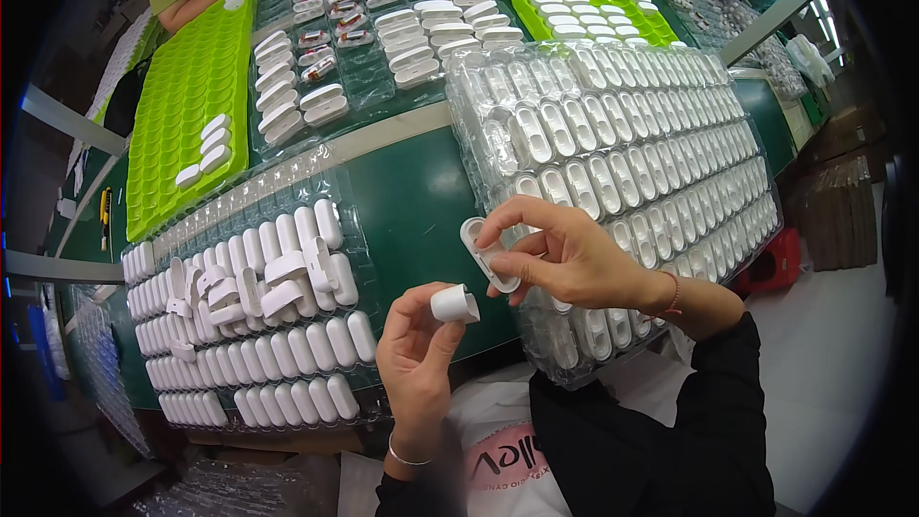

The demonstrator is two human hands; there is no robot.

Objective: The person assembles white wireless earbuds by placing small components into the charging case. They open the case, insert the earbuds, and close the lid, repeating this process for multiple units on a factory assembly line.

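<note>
My left hand [414, 364] grips a short white plastic shell [450, 304] between thumb and fingers, with its cut end facing right. In my right hand [574, 258] is a white oval case piece [474, 237], pinched by its edge and tilted, its hollow side partly showing. The two pieces are close together but apart. Beside my right hand, a clear blister tray [459, 86] carries rows of white oval hollow pieces [603, 182]. Left of my left hand, another clear tray [367, 364] bears rows of rounded white shells [287, 349], with several loose ones [284, 282] lying across them.
The green table [421, 177] shows between the trays. Lime-green trays [177, 96] stand at the far left and far right, and white cases [412, 43] sit farther back. A co-worker's arm [206, 0] rests behind the left one. A yellow cutter [105, 215] lies left; a red plastic object [777, 263] stands right.
</note>
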